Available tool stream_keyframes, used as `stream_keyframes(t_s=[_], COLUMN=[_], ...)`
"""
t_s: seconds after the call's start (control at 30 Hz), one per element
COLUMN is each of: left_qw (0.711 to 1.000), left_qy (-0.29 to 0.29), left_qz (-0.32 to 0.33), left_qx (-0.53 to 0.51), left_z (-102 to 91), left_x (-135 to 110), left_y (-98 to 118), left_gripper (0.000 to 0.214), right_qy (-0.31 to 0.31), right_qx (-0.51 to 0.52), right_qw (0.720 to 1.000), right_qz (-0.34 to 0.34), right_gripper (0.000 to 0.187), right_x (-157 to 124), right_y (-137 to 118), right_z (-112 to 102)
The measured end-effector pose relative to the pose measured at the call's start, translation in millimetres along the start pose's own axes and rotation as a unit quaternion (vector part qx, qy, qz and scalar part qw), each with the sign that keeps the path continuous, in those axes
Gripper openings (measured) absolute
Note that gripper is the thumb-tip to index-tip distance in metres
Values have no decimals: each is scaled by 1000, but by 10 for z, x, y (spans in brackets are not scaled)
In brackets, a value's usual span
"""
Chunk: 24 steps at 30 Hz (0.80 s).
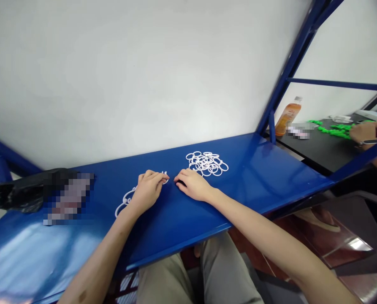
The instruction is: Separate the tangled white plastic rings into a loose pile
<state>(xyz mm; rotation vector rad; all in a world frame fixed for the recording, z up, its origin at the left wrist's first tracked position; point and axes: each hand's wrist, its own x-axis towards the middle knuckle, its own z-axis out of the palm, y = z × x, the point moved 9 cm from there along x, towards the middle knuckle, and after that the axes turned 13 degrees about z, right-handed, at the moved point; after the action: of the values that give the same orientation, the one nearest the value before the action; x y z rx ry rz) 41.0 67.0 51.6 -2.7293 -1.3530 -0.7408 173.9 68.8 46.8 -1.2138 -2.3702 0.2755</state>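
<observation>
My left hand point(148, 188) is closed, its thumb and fingers pinched on a white plastic ring point(166, 181) that peeks out past the fingertips. More white rings point(125, 202), which look linked in a chain, trail out from under this hand and wrist along the blue table point(175, 223). A short gap away, my right hand point(192, 184) rests low over the tabletop with bent fingers. Its thumb stands apart from the index finger, and nothing shows between them. Just behind the right hand lies a loose pile of white rings point(209, 164).
A black plastic bag point(23, 190) and a blurred-out item point(69, 196) lie at the left. Blue frame posts point(286, 76) rise at the right. Beyond them, a co-worker's hand point(367, 133) is by green pieces point(338, 130) on a black table, near an orange drink bottle point(288, 116).
</observation>
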Motion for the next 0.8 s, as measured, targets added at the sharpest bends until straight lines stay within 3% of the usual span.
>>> stream_keyframes(t_s=[0.37, 0.6, 0.8], left_qw=[996, 1000, 998], left_qy=[-25, -4, 12], left_qz=[53, 23, -13], left_qx=[-67, -19, 67], left_z=[39, 31, -69], left_x=[44, 21, -17], left_y=[214, 80, -29], left_gripper=[37, 23, 25], right_qy=[0, -5, -10], right_qx=[-15, -9, 13], right_qw=[1000, 1000, 1000], right_qz=[-25, -25, -9], right_gripper=[17, 14, 13], right_x=[-27, -18, -26], right_y=[-53, -30, -32], right_z=[-13, 13, -26])
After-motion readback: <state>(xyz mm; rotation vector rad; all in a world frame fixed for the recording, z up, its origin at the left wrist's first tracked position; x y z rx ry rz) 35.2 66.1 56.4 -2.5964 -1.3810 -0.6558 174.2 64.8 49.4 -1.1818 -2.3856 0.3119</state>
